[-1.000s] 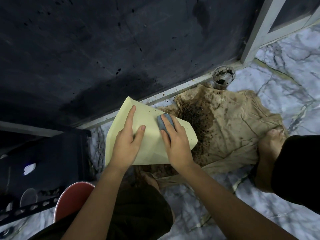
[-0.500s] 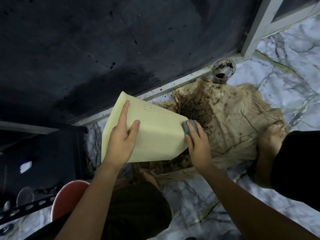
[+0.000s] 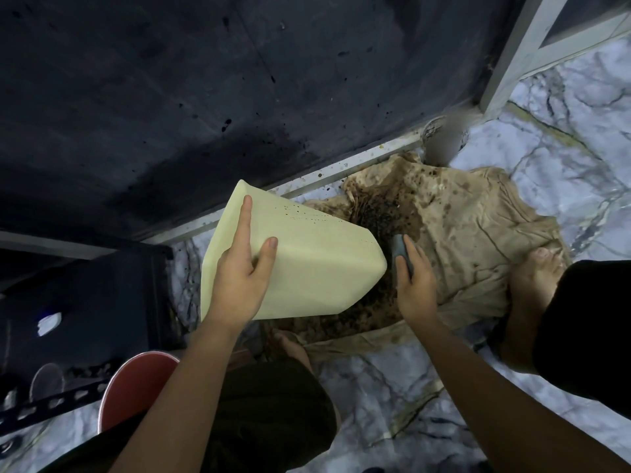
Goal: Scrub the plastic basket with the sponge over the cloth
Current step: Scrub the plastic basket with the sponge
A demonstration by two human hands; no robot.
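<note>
While the sponge (image 3: 400, 253) sat on the upper face of the basket (image 3: 307, 268) a second ago, it has since slid down and off that face; it now lies just past the basket's lower right corner, beside the plastic, not on it. That reads as the end of one stroke. Judged from this: scrubbing is mid-course, and the sponge must return to the plastic for the next pass, perhaps on another face.

Basket has also been tilted further. A row of small holes now shows along its far upper side, above the left fingertips. It hangs over the cloth (image 3: 471, 240), with the darkest patch of dirt just beyond the right fingertips.

Left hand (image 3: 239, 278): laid on the basket's near face, index finger stretched long toward the top edge, thumb spread to the right, the other fingers hidden round the far side. It holds the basket steady and tipped.

Right hand (image 3: 415, 285): fingers extended forward over the sponge, pinching it against the hidden thumb; wrist straight, forearm running back toward the lower right. Whether the sponge touches the basket's corner or the cloth beneath, cannot tell.

A bare foot (image 3: 532, 278) rests on the cloth well to the right of the right hand.
</note>
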